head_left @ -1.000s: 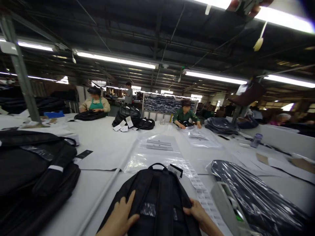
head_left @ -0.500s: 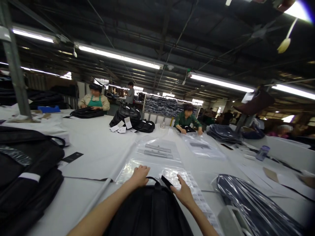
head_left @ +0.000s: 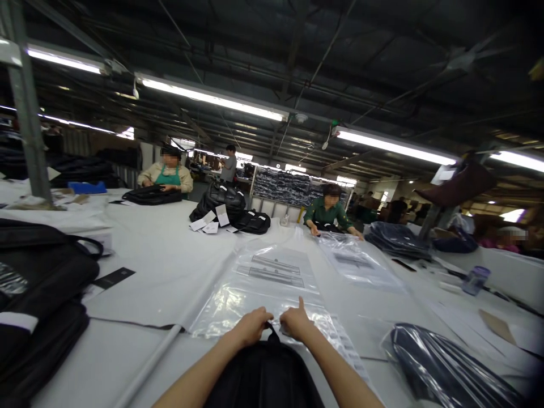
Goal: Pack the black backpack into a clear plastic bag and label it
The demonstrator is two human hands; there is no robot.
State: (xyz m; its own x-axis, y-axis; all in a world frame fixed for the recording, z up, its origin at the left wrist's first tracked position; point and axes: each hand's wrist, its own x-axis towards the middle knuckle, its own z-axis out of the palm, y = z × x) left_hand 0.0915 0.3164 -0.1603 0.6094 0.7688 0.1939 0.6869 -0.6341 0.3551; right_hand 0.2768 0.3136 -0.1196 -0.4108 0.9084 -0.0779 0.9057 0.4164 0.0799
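A black backpack (head_left: 259, 374) lies in front of me, its top pointing away. My left hand (head_left: 254, 327) has its fingers closed at the top loop of the backpack, pinching the black handle (head_left: 272, 330). Just right of the loop, my right hand (head_left: 297, 324) is curled with one finger raised. A small greyish bit shows under its fingers, too hidden to name. Beyond both hands, clear plastic bags (head_left: 255, 289) printed with dark bars lie flat on the white table (head_left: 170, 272).
More black backpacks (head_left: 38, 294) lie at left beside a black tag (head_left: 114, 278). A plastic-wrapped dark bag (head_left: 442, 362) is at right, near a purple bottle (head_left: 475, 280). Across the table, one co-worker (head_left: 329, 212) handles clear plastic, another (head_left: 168, 173) a black bag.
My right hand has moved left toward the loop and its fingers have curled. The black tag beside it no longer shows. My left hand has closed at the handle. The view has shifted slightly.
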